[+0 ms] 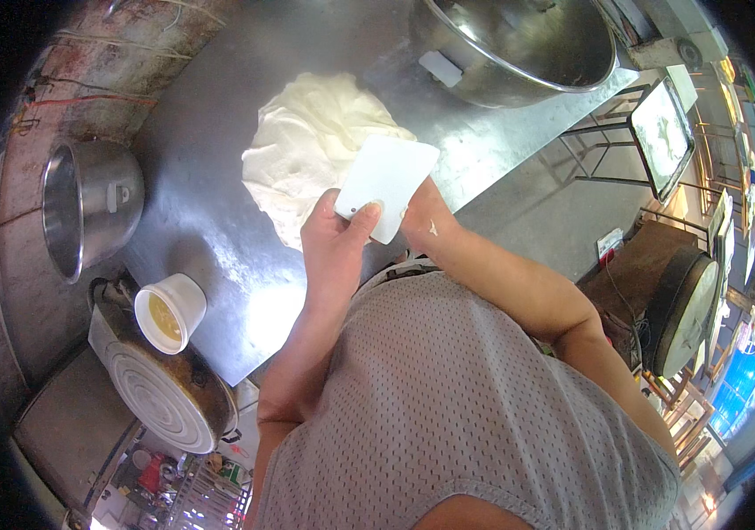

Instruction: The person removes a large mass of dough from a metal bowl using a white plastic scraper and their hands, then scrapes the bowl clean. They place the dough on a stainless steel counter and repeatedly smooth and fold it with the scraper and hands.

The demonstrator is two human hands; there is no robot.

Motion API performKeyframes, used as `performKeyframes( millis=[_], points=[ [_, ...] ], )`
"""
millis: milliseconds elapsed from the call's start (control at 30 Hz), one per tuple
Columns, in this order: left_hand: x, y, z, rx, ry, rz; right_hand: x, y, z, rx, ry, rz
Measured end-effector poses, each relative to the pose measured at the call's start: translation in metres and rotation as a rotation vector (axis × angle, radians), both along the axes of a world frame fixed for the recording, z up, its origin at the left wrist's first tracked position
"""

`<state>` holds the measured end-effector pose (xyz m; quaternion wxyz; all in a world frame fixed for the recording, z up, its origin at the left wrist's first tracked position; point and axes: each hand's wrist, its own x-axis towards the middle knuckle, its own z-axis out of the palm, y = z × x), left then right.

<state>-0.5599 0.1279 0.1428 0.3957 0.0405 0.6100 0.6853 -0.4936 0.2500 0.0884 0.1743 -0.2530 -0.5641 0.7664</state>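
My left hand (339,225) grips a white plastic dough scraper (390,182), its thumb pressed on the near corner beside a small hole. The right hand (422,202) is at the scraper's right edge. Most of it is hidden behind the sheet, so I cannot see how its fingers are placed. A bit of dough sticks to the right wrist. Just beyond the hands, a large mound of soft, pale dough (311,132) with a folded surface lies on the steel table (198,132). The scraper overlaps the dough's near right side in view.
A big steel pot (516,86) stands at the far right of the table. To the left are another steel pot (109,205), a white tub (188,301) of yellow liquid and a lidded pot (158,397). A tray (662,139) rests on a metal frame at right.
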Motion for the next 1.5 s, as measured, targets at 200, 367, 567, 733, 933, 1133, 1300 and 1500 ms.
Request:
performKeyframes(
  millis=[200,367,567,733,933,1133,1300,1500],
  points=[
    [-0.009,0.005,0.004,0.134,-0.051,0.143,0.001,0.01,0.013,0.207,-0.152,0.148],
    [-0.01,0.005,0.002,0.076,-0.032,0.127,0.003,0.006,0.032,0.014,-0.308,0.156],
    [-0.01,0.004,0.0,0.103,-0.036,0.13,0.002,0.009,0.037,0.045,-0.312,0.172],
    [-0.009,0.005,0.004,0.04,0.002,0.088,0.005,0.007,0.027,0.093,-0.368,0.17],
    [0.001,0.003,0.008,-0.071,0.11,0.074,0.01,0.008,0.013,0.207,-0.326,0.154],
    [0.002,-0.003,-0.002,-0.056,0.135,0.083,0.01,0.009,0.005,0.355,-0.36,0.222],
    [0.007,-0.004,-0.005,-0.004,0.146,0.119,0.01,0.006,0.005,0.34,-0.292,0.175],
    [0.013,-0.002,-0.002,0.039,0.031,0.136,0.011,0.003,0.005,0.439,-0.215,0.153]
  ],
)
